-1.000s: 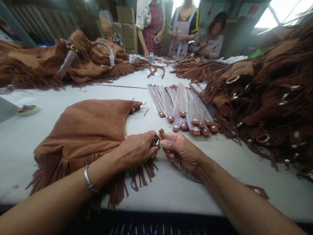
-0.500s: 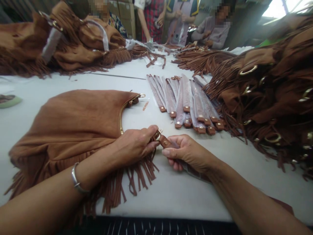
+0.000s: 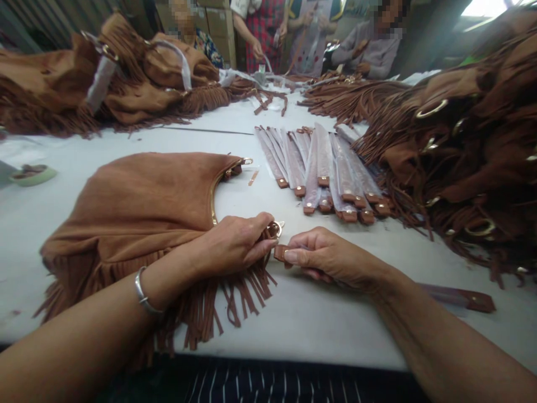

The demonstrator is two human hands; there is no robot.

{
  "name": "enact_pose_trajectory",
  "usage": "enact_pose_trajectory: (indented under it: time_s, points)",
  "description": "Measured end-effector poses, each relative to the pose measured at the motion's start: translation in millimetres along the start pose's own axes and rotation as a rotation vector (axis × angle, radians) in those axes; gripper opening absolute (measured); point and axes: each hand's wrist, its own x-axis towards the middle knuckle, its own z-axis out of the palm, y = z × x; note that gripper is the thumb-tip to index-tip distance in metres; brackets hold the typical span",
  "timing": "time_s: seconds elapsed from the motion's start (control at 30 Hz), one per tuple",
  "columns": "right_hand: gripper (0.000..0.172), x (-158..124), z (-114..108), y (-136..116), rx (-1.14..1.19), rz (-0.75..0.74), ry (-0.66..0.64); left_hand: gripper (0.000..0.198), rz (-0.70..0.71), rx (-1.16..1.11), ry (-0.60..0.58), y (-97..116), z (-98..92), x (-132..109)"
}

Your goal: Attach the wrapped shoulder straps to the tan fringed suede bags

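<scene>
A brown fringed bag point(image 3: 159, 201) lies on the white table, its zipped opening facing right. My left hand point(image 3: 235, 243) is closed on the bag's near corner, pinching it beside a gold ring point(image 3: 274, 228) that sticks out past the fingertips. Between thumb and fingers, my right hand point(image 3: 325, 257) grips the brown end of a strap point(image 3: 282, 253) just below the ring. Whether strap end and ring touch is hard to make out. The strap runs under my right forearm, and its far end point(image 3: 480, 301), partly in clear plastic, shows on the other side.
Several plastic-wrapped straps point(image 3: 323, 162) lie beyond my right hand. Fringed bags are heaped at right point(image 3: 461, 151) and at far left point(image 3: 159, 84). A small green dish point(image 3: 33, 174) stands at left. Several people point(image 3: 264, 33) work across the table point(image 3: 327, 330).
My right hand has drawn slightly away from the ring, and the strap end has turned and dropped lower. The ring shows more fully. The strap's far end has come into view at right.
</scene>
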Motion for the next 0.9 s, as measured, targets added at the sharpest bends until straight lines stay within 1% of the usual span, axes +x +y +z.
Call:
enact_pose_trajectory:
  time_s: [0.23,0.37,0.43,0.63,0.8,0.9]
  points:
    - [0.038,-1,3,-7,-0.008,-0.001,0.018,0.017,-0.009,0.029,-0.049,5,-4.0,0]
    - [0.036,-1,3,-6,0.032,-0.016,0.002,0.016,-0.003,0.057,-0.064,9,-6.3,1]
    - [0.035,-1,2,-5,0.044,-0.025,-0.003,0.016,-0.003,0.109,-0.063,12,-6.8,1]
    - [0.035,-3,-1,-3,0.005,0.017,0.014,0.017,0.022,0.190,-0.047,13,-6.0,0]
    - [0.037,-2,2,-3,-0.011,0.022,0.015,0.019,0.002,0.239,-0.026,13,-6.5,0]
    - [0.038,-1,3,-3,-0.021,0.013,0.038,0.020,-0.013,0.243,-0.012,13,-6.9,-1]
